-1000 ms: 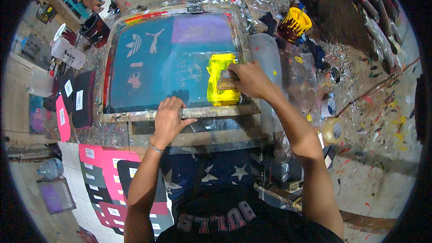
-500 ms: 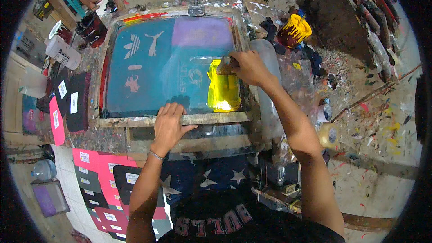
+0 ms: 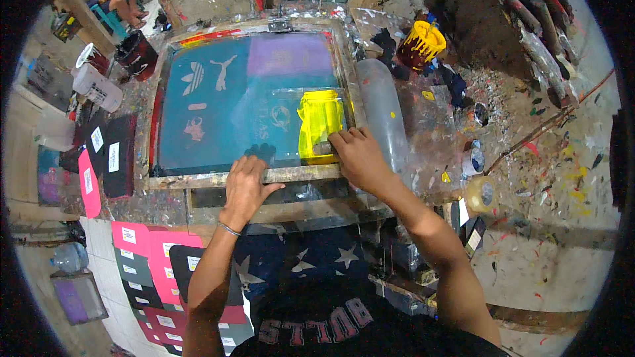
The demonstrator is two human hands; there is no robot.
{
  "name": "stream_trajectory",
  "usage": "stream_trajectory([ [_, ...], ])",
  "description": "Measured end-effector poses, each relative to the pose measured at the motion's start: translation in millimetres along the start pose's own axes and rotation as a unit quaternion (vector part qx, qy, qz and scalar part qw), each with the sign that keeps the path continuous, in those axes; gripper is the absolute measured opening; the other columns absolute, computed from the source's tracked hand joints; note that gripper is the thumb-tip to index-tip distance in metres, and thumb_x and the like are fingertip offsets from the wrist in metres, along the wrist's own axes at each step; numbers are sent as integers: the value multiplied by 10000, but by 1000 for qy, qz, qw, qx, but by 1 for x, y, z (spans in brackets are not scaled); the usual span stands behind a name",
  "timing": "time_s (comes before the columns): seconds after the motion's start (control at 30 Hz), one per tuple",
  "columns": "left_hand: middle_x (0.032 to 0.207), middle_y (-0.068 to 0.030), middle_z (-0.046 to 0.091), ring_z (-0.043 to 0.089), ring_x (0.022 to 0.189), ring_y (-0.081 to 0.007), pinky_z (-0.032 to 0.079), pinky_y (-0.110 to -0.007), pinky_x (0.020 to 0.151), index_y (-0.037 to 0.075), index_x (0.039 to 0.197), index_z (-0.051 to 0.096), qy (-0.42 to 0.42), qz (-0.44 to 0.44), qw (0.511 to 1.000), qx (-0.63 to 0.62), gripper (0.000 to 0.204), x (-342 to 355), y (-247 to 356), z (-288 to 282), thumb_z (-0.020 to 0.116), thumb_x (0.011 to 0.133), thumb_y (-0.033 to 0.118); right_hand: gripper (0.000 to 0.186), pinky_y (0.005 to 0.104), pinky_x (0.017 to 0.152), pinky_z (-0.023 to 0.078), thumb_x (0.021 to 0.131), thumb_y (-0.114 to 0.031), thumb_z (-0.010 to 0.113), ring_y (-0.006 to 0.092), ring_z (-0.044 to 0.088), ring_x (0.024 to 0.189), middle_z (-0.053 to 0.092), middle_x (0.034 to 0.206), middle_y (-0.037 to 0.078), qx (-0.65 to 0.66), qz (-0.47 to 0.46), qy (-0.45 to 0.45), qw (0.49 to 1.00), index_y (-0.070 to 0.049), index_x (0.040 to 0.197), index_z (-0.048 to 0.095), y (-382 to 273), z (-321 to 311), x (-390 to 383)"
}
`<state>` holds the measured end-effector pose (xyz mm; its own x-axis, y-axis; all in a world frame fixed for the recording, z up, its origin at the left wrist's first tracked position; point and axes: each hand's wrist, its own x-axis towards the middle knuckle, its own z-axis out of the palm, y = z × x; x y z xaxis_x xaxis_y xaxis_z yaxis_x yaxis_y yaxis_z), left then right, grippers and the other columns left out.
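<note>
A wooden-framed printing screen with teal mesh and pale logo shapes lies in front of me. A patch of yellow ink covers its right part. My right hand is closed on a squeegee at the near end of the yellow patch; the tool is mostly hidden under my fingers. My left hand presses flat on the frame's near rail, fingers spread over the edge.
A yellow-stained ink pot stands at the back right on the paint-spattered bench. A tape roll lies to the right. Pink and black fabric pieces are stacked lower left; a white jug stands left. A person sits far back left.
My right hand has drawn the squeegee from the far part of the screen toward the near rail, stretching the yellow ink patch. My left hand stays on the frame.
</note>
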<state>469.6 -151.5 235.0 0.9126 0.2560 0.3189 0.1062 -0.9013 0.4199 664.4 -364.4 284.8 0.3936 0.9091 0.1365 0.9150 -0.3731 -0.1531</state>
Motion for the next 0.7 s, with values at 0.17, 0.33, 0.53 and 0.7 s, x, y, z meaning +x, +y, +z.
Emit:
stream_trajectory([
  [0.17, 941, -129, 653, 615, 948, -343, 484, -449, 829, 19, 967, 734, 31, 1, 999, 37, 503, 20, 25, -56, 916, 642, 356, 356, 489, 881, 439, 824, -266, 743, 388, 585, 1027, 599, 1076, 196, -46, -22, 118, 992, -35, 1061, 610, -24, -35, -6],
  [0.33, 1142, -179, 657, 591, 1084, -376, 431, -502, 950, -7, 1157, 685, 269, 1, 963, 14, 627, 59, 79, -91, 897, 715, 383, 495, 453, 657, 464, 839, -553, 760, 363, 597, 692, 616, 766, 127, -104, -64, 376, 919, -76, 848, 626, 3, -133, 66],
  [0.53, 1477, -330, 505, 377, 1464, -474, 278, -543, 1195, -83, 1377, 561, -4, -29, 933, -358, 557, 13, 139, 77, 566, 1050, 368, 572, 501, 668, 529, 924, -526, 664, 416, 666, 673, 654, 690, 233, -47, 32, 313, 948, 26, 777, 681, 2, -208, 117],
  [0.7, 1134, -210, 740, 746, 994, -336, 557, -416, 902, -1, 1322, 656, -103, -119, 849, -504, 499, 42, 173, 64, 611, 1026, 399, 583, 523, 646, 526, 907, -497, 682, 443, 672, 672, 637, 672, 273, -14, 40, 295, 955, 59, 731, 661, 5, -213, 110],
])
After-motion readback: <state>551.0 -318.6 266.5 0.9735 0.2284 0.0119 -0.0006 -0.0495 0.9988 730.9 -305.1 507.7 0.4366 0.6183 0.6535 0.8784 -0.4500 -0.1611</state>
